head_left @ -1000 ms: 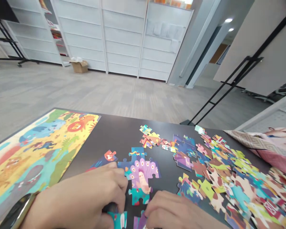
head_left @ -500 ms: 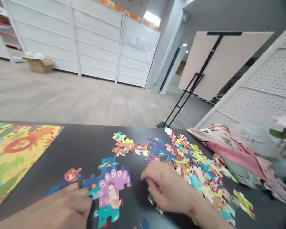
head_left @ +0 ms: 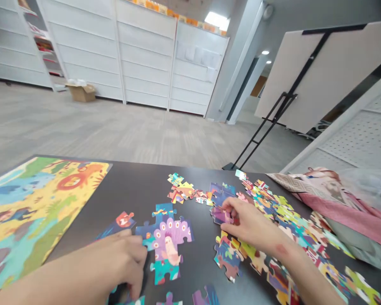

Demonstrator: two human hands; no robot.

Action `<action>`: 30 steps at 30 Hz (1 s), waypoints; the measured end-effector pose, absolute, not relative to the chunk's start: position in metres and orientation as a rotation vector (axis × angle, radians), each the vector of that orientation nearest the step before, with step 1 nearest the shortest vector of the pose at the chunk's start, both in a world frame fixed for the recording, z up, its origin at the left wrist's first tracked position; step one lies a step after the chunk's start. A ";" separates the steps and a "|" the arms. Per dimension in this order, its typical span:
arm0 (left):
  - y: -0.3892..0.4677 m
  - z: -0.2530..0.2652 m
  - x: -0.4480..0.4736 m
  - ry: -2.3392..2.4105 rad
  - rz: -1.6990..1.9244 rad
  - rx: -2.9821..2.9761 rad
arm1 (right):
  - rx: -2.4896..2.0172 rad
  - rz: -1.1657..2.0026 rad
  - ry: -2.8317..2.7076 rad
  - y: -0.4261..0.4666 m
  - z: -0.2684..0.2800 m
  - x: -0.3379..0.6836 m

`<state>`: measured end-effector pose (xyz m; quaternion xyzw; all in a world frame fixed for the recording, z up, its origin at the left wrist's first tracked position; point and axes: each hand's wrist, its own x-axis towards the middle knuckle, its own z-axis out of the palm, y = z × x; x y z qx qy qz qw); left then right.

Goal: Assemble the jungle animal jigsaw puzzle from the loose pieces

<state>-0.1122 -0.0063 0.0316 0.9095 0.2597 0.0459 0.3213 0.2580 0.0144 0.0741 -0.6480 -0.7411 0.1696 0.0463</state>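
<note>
My right hand [head_left: 246, 222] pinches at a purple jigsaw puzzle piece [head_left: 220, 215], thumb and fingers at its right edge. Just behind that piece lies a dark blue group of pieces [head_left: 220, 192]. My left hand [head_left: 122, 258] rests on the table, fingers curled down and together; their undersides are hidden, so what they hold, if anything, does not show. Right beside it is a joined section with a purple peacock [head_left: 171, 239]. A dark blue strip with a red figure [head_left: 124, 219] shows beyond its knuckles. Below my right hand lies a blue and brown group [head_left: 227, 256].
Loose pieces [head_left: 292, 224] spread in a pile on the right. A small joined group [head_left: 180, 188] lies at the back. The picture sheet [head_left: 51, 203] covers the table's left side. Pink cloth [head_left: 346, 207] lies at the right edge. A black stand [head_left: 263, 131] rises beyond the table.
My right hand has moved back to the purple piece, uncovering the blue and brown group. My left hand has shifted slightly toward me beside the peacock section. The view has swung left.
</note>
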 end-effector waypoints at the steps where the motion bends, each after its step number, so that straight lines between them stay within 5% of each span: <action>1: -0.008 0.038 -0.112 0.711 0.084 2.357 | -1.992 0.537 -2.240 0.015 0.074 0.259; 8: -0.012 0.061 -0.105 0.789 0.034 2.286 | -1.900 0.505 -2.226 0.017 0.071 0.262; 22: 0.000 0.075 -0.090 1.035 0.197 2.497 | -1.486 1.096 -2.192 -0.015 0.056 0.215; 30: -0.003 0.071 -0.087 0.833 0.147 2.446 | -1.513 1.003 -2.291 -0.019 0.056 0.203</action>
